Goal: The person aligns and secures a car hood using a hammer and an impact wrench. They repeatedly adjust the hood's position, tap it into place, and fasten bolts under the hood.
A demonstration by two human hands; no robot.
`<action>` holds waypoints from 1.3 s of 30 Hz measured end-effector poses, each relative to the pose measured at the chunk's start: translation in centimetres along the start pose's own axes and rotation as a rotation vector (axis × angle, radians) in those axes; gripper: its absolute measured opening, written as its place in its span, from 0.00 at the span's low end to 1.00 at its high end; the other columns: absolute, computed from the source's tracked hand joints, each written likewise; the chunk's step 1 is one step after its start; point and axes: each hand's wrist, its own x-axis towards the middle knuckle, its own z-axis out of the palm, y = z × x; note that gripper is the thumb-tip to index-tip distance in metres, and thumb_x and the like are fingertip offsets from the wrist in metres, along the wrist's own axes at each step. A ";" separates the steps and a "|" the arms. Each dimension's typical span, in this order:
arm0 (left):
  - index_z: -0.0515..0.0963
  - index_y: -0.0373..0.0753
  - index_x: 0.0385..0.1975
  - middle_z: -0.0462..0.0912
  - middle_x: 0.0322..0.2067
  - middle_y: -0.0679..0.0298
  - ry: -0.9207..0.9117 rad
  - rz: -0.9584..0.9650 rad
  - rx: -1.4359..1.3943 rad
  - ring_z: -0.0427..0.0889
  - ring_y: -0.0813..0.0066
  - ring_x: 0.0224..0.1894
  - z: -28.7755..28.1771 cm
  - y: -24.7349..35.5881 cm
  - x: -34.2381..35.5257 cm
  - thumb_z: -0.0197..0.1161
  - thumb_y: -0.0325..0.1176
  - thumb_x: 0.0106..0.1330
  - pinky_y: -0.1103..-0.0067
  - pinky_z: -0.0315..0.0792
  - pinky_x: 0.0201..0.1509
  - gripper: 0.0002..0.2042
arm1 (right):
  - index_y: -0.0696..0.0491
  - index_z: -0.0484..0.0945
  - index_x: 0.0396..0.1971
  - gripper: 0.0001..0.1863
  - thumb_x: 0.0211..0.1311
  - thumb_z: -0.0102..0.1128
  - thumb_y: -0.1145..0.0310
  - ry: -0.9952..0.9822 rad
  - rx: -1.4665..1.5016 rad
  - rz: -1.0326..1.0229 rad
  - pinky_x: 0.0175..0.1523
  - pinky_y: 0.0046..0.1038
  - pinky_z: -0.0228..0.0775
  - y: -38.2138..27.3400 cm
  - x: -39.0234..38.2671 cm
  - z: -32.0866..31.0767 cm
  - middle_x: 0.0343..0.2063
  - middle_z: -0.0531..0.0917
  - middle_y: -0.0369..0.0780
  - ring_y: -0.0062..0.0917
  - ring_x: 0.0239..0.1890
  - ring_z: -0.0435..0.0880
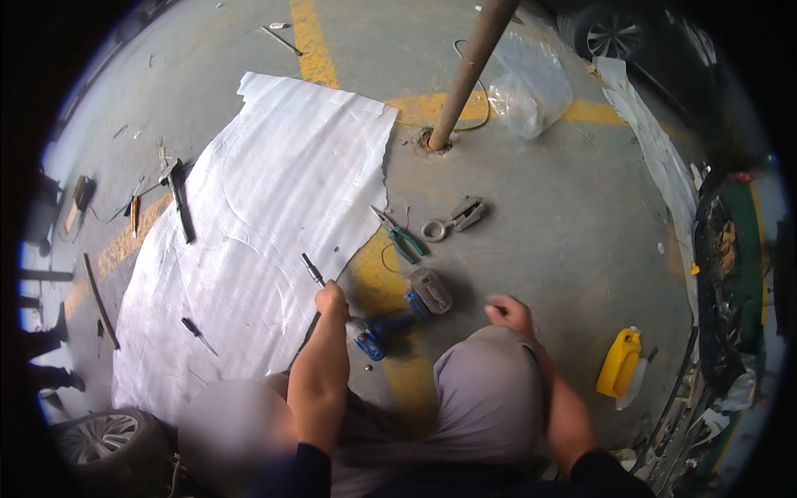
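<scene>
My left hand (332, 300) grips a silver metal socket tool (310, 267) over the edge of a white, crumpled sheet (257, 158) on the floor. Just beside it lies a blue cordless power tool (374, 336) with a grey block at its end. My right hand (508, 311) is beside my grey-clad right knee, fingers curled; what they hold, if anything, is unclear. Between the sheet and that hand lie green-handled long-nose pliers (403, 241) and a metal tool with a ring (452, 220). A screwdriver (195, 330) and a metal wrench-like tool (176, 199) rest on the sheet.
A rusty pole (461, 83) rises beyond the tools, near a clear plastic bag (527, 87). A yellow jug (616, 365) is at my right. A loose wheel (100, 440) lies at lower left. A car wheel (613, 35) and long dark parts (714, 290) line the right side.
</scene>
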 end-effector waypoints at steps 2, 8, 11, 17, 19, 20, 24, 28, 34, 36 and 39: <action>0.75 0.34 0.32 0.70 0.19 0.61 -0.011 0.018 -0.042 0.68 0.67 0.16 -0.7 1.5 -4.7 0.60 0.45 0.67 0.69 0.61 0.19 0.16 | 0.58 0.78 0.54 0.23 0.58 0.67 0.68 -0.228 -0.192 -0.247 0.50 0.37 0.77 -3.7 2.1 3.5 0.42 0.84 0.44 0.37 0.43 0.85; 0.72 0.40 0.20 0.67 0.14 0.69 -0.305 0.334 -0.170 0.64 0.76 0.12 -1.5 1.2 -15.9 0.60 0.45 0.72 0.75 0.60 0.17 0.19 | 0.58 0.68 0.63 0.29 0.62 0.62 0.68 -0.343 -0.352 -0.978 0.49 0.43 0.73 0.4 3.3 12.7 0.38 0.82 0.47 0.49 0.44 0.82; 0.73 0.40 0.18 0.69 0.14 0.70 -0.475 0.593 -0.032 0.66 0.79 0.13 -1.6 0.6 -19.5 0.58 0.47 0.75 0.76 0.62 0.17 0.23 | 0.58 0.71 0.58 0.23 0.70 0.56 0.60 -0.501 -0.170 -0.766 0.43 0.45 0.71 4.3 3.8 15.9 0.33 0.81 0.49 0.48 0.38 0.82; 0.73 0.35 0.18 0.72 0.14 0.65 -0.571 0.669 0.157 0.70 0.76 0.17 -0.2 4.8 -23.3 0.58 0.50 0.73 0.72 0.65 0.23 0.25 | 0.47 0.70 0.54 0.20 0.74 0.44 0.49 -0.636 0.169 0.068 0.41 0.42 0.74 9.5 1.7 17.6 0.33 0.84 0.48 0.43 0.38 0.86; 0.70 0.39 0.18 0.68 0.12 0.69 -0.513 0.615 0.098 0.67 0.79 0.12 -1.3 6.9 -25.1 0.58 0.51 0.73 0.75 0.60 0.15 0.25 | 0.45 0.64 0.62 0.25 0.69 0.54 0.54 -0.631 -0.344 -0.401 0.41 0.44 0.75 -0.1 1.1 11.9 0.30 0.84 0.48 0.46 0.37 0.87; 0.69 0.40 0.20 0.65 0.12 0.70 -0.551 0.571 0.071 0.65 0.78 0.12 -0.4 7.4 -24.8 0.58 0.51 0.74 0.75 0.60 0.14 0.24 | 0.44 0.60 0.67 0.32 0.66 0.57 0.54 -0.650 -0.464 -0.352 0.41 0.48 0.75 -2.0 1.3 10.9 0.30 0.84 0.51 0.48 0.37 0.87; 0.69 0.40 0.23 0.64 0.14 0.68 -0.588 0.402 -0.021 0.63 0.73 0.11 1.7 8.9 -22.7 0.59 0.51 0.73 0.72 0.62 0.14 0.22 | 0.42 0.66 0.63 0.35 0.54 0.69 0.62 -0.495 -0.477 -0.420 0.40 0.49 0.77 -4.9 0.1 8.0 0.29 0.85 0.50 0.51 0.34 0.86; 0.70 0.40 0.27 0.63 0.14 0.69 -0.616 0.257 -0.056 0.63 0.72 0.11 3.0 8.1 -20.6 0.59 0.51 0.73 0.72 0.61 0.15 0.21 | 0.40 0.62 0.69 0.42 0.53 0.71 0.63 -0.542 -0.653 -0.276 0.47 0.48 0.78 -7.4 -0.5 6.4 0.33 0.86 0.50 0.50 0.37 0.87; 0.63 0.49 0.22 0.55 0.12 0.74 -0.724 0.027 -0.165 0.54 0.75 0.11 2.5 6.5 -16.6 0.53 0.49 0.77 0.74 0.51 0.15 0.20 | 0.42 0.61 0.72 0.40 0.58 0.65 0.61 -0.685 -0.527 -0.247 0.59 0.44 0.72 -9.1 -0.9 5.0 0.39 0.86 0.54 0.49 0.47 0.85; 0.62 0.50 0.22 0.55 0.12 0.75 -0.766 -0.011 -0.167 0.54 0.77 0.11 2.1 6.3 -16.4 0.53 0.49 0.77 0.75 0.50 0.15 0.20 | 0.43 0.60 0.72 0.40 0.58 0.65 0.61 -0.759 -0.392 -0.213 0.59 0.44 0.72 -8.6 -0.6 4.8 0.40 0.86 0.55 0.49 0.49 0.85; 0.63 0.50 0.22 0.56 0.12 0.75 -0.708 0.001 -0.196 0.54 0.78 0.11 2.0 5.6 -16.1 0.54 0.48 0.77 0.76 0.51 0.16 0.19 | 0.45 0.59 0.72 0.43 0.56 0.67 0.60 -0.815 -0.519 -0.201 0.61 0.43 0.72 -9.3 0.0 4.1 0.42 0.85 0.55 0.51 0.51 0.84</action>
